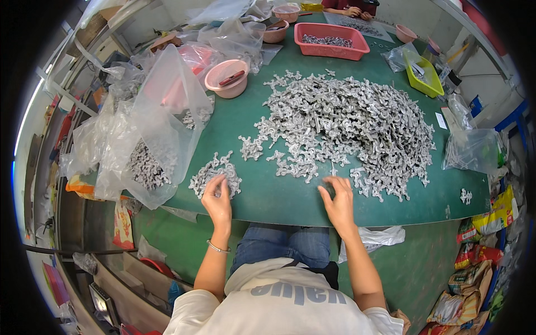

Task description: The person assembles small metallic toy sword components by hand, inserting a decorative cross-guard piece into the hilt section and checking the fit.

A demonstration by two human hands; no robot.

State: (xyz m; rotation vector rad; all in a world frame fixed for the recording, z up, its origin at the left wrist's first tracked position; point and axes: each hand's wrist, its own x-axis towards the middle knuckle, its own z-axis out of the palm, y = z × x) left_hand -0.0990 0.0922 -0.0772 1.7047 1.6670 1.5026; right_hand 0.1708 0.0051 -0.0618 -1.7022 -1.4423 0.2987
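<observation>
Green felt covers the table [262, 195], with a person seated at its near edge. One big heap [352, 125] of small silver metal parts spreads across the middle and right; the parts are far too many to count. One small pile [215, 176] of the same parts lies apart on the near left. The left hand [218, 198] rests on that small pile, fingers bent down over the parts; whether any are pinched I cannot tell. The right hand [338, 201] lies at the heap's near edge, fingers spread narrow, touching loose parts there. A clear bag [151, 151] with more parts slumps at the left. Three pink bowls [226, 78] stand toward the far left, a fourth at the far right. One red tray [332, 42] holds parts at the far side; one yellow-green tray [424, 75] sits right. Another person's hands [354, 11] show at the top edge, the rest cut off.
</observation>
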